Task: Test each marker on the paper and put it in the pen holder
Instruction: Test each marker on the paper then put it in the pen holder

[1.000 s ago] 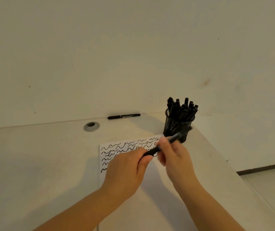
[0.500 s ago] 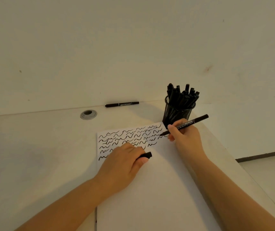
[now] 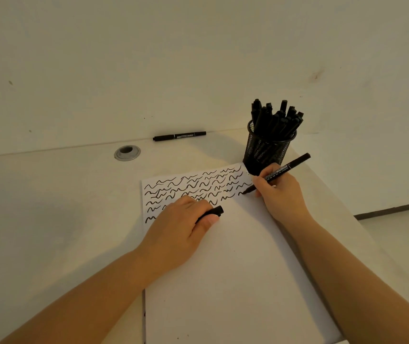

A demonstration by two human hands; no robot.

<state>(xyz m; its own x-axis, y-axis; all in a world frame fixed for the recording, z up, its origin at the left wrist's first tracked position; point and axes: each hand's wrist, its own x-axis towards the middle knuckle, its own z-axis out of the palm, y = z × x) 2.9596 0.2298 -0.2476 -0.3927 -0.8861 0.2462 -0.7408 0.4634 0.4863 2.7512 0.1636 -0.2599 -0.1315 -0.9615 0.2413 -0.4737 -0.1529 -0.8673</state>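
Since half a second ago little has shifted: the right hand (image 3: 281, 192) has brought the marker (image 3: 276, 174) a touch lower, so its tip now meets the paper (image 3: 235, 269) at the right end of the squiggle rows, where before it hovered just at their edge. That hand pinches the barrel in a writing grip, with the capped far end pointing up and right, just in front of the pen holder (image 3: 268, 151). The left hand (image 3: 181, 229) rests on the sheet near the lower rows of marks, its fingers curled round the cap (image 3: 214, 211), whose black end pokes out past the thumb. The mesh holder stands at the far right corner of the paper, already crowded with black markers. One more marker (image 3: 179, 136) lies alone at the far edge of the desk (image 3: 49, 207) against the wall, right of a round metal grommet (image 3: 127, 152). The step in hand looks like the test stroke itself. Next, I judge, comes a short wavy line, then bringing cap and tip together squarely and dropping the marker upright into what gap the packed holder still offers.
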